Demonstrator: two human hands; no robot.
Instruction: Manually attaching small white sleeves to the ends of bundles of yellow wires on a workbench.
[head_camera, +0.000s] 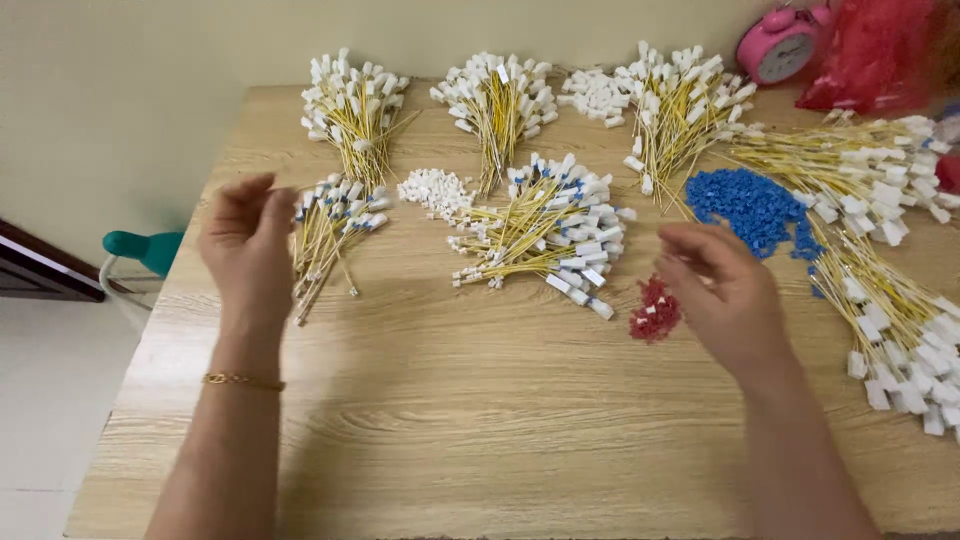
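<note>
Hands hover over a wooden desk (480, 400) strewn with bundles of yellow wires tipped with white plugs. Taking the central bundle (545, 235) as the landmark: the left hand (245, 240) is well to its left, fingers loosely curled and narrow, just beside a smaller wire bundle with blue tips (330, 225); whether it pinches a wire there I cannot tell. The right hand (720, 290) is to the landmark's right, fingers bent and partly spread, holding nothing visible, just beside a small heap of red pieces (653, 312). A pile of blue pieces (750, 205) lies beyond that hand. A pink alarm clock (780, 45) stands at the far right edge.
</note>
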